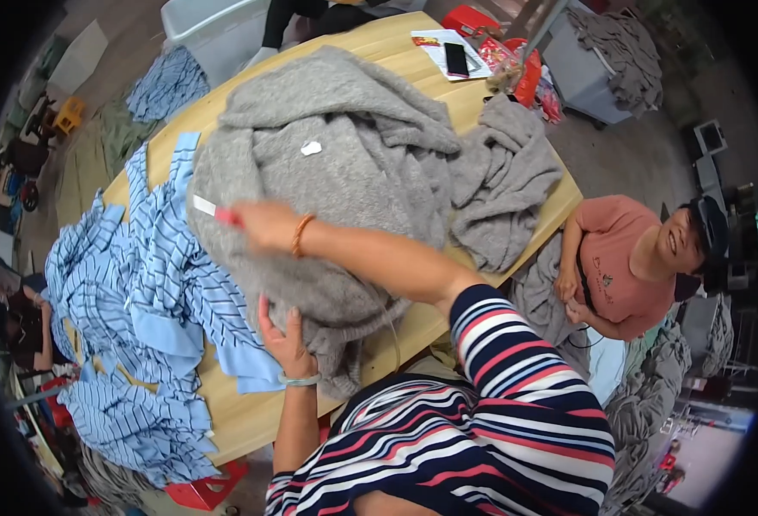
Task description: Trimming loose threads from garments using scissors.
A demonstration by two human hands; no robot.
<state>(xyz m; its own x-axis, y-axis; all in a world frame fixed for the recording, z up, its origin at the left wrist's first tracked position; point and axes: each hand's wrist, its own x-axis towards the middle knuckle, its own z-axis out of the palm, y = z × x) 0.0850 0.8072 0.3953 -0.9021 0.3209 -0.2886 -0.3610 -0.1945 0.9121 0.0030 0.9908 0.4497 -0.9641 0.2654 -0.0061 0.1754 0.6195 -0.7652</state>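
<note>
1 large mound of plush grey cloth (336,181), seen in the head view, covers the middle of the pale wooden table (233,434), probably for easy reach. The left hand (288,347) is at its near edge, fingers spread rather than clenched, seemingly steadying the soft folds. The right hand (263,230), motion-blurred, has its fingers closed around a slim red-and-white tool (227,216) over the mound's left side. Smooth-looking blue striped cloth (151,275) lies crumpled alongside, perhaps kept aside; 1 irregular white patch (311,148) shows against the fuzzy nap.
</note>
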